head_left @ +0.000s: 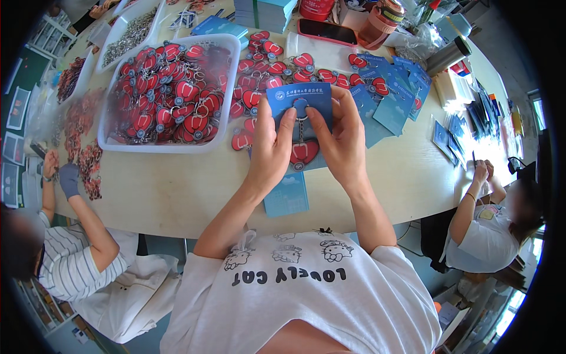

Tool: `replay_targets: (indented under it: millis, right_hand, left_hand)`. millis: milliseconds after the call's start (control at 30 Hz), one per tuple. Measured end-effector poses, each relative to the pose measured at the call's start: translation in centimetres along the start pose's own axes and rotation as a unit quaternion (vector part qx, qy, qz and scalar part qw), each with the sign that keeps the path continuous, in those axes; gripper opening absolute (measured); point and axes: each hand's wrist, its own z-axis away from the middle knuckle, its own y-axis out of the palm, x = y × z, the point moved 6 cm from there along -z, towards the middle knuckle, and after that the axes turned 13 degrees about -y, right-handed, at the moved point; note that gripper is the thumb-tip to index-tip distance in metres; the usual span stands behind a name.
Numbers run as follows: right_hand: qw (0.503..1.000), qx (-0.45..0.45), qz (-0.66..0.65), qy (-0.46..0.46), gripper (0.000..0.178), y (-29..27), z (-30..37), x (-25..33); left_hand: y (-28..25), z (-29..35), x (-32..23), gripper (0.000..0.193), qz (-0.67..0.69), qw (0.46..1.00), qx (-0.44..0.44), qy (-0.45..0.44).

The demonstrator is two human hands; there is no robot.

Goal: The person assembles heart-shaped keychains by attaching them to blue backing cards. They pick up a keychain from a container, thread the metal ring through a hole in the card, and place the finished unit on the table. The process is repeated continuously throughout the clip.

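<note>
Between my hands, above the table, is a blue printed card [299, 92]. A red heart-shaped keychain [303, 154] hangs against its front by a short metal chain, its ring at the card's middle. My left hand [274, 141] grips the card's left side, thumb pressed near the ring. On the other side my right hand [339, 133] holds the card, its thumb also by the ring. The fingers behind the card are partly hidden. Under my hands lies a light blue card stack [287, 197].
A white plastic bin [165, 147] full of red keychains stands to the left, with loose keychains [256, 79] beside it. Blue cards [392, 112] fan out at right. Behind are a phone [327, 32] and bottle [382, 23]. Co-workers sit on both sides.
</note>
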Motion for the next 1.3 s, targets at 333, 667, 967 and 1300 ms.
replay_targets:
  millis: [333,667,967,1300]
  right_hand:
    - [0.953,-0.027,0.301,-0.034,0.044,-14.8,-1.3,-6.8]
    - [0.878,0.238,0.337,-0.241,0.028,-1.5,-0.2,-6.0]
    - [0.925,0.204,0.302,-0.107,0.020,-0.7,1.0,-10.0]
    - [0.856,0.271,0.360,-0.253,0.037,0.4,0.4,-8.0]
  left_hand:
    - [-5.1,2.9,2.1,0.044,-0.439,0.896,-0.041,0.051]
    - [-5.6,3.6,4.3,0.050,-0.398,0.916,-0.045,-0.036]
    - [-8.2,3.6,7.2,0.039,-0.144,0.980,-0.024,-0.135]
    - [-8.8,3.5,6.4,0.021,-0.116,0.981,-0.053,-0.144]
